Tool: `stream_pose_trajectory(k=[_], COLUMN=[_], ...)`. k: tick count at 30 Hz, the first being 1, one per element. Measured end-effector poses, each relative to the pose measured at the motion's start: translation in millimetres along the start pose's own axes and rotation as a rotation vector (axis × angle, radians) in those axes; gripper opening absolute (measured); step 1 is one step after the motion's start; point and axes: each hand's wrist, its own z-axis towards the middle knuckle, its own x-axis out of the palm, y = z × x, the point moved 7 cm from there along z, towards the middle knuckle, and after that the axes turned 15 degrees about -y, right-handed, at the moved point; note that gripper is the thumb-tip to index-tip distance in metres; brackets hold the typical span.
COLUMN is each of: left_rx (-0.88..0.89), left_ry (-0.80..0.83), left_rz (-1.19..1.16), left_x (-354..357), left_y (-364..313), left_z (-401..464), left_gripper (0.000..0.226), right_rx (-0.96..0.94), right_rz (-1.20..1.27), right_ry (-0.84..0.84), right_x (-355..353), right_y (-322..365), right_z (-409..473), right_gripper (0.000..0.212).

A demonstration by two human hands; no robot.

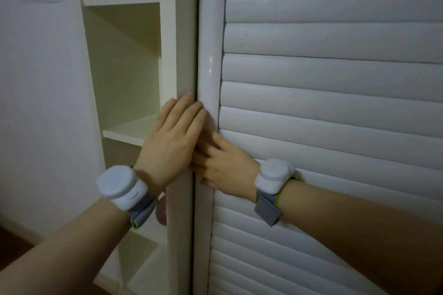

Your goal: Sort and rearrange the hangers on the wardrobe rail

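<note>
left hand (170, 141) flat, fingers straight on door (335, 103) edge, grip holds nothing | right hand (223, 165) pressed on same edge, fingertips hidden, grip unclear | shelves (129, 129) left

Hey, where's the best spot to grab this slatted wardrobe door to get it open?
Take the rounded upright edge strip on the door's left side, from the left. The slats look too shallow to grip, and both hands, left hand and right hand, lie at that seam.
</note>
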Motion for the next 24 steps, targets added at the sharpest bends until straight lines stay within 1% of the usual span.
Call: stream_pose_trajectory(k=[2,4,7,8,9,11,14,17,20,22,24], left_rx=[-0.036,-0.06,-0.034,-0.011,0.01,0.037,0.043,0.051,0.059,0.067,0.048], left_ry=[0.008,-0.003,-0.019,-0.013,0.003,0.01,0.001,0.035,0.035,0.028,0.034], left_rz=[-0.004,-0.014,-0.072,-0.099,-0.127,-0.187,-0.274,-0.329,-0.337,-0.332,-0.328], left_x=[-2,-7,-8,-5,-1,6,15,27,35,40,45], left_y=[-1,-4,-18,-25,-34,-52,-78,-100,-112,-114,-111], left_z=[-3,-5,-5,-3,-1,5,13,19,28,37,45], left_gripper=[0.043,0.045,0.046,0.046,0.046,0.046,0.048,0.051,0.052,0.051,0.052], right_rx=[0.017,0.074,0.261,0.325,0.368,0.404,0.371,0.371,0.469,0.597,0.684], right_rz=[0.035,0.064,0.04,0.023,-0.004,-0.071,-0.145,-0.158,-0.158,-0.142,-0.044], right_ry=[-0.009,-0.076,-0.174,-0.204,-0.209,-0.163,-0.003,0.13,0.244,0.244,0.123], right_x=[1,-2,-17,-23,-28,-34,-38,-45,-49,-55,-61], right_y=[-2,-6,-20,-24,-27,-34,-45,-58,-67,-66,-54], right_z=[2,-5,-43,-62,-83,-124,-176,-214,-239,-237,-213], right_gripper=[0.038,0.033,0.012,0.01,0.012,0.022,0.034,0.038,0.04,0.041,0.039])
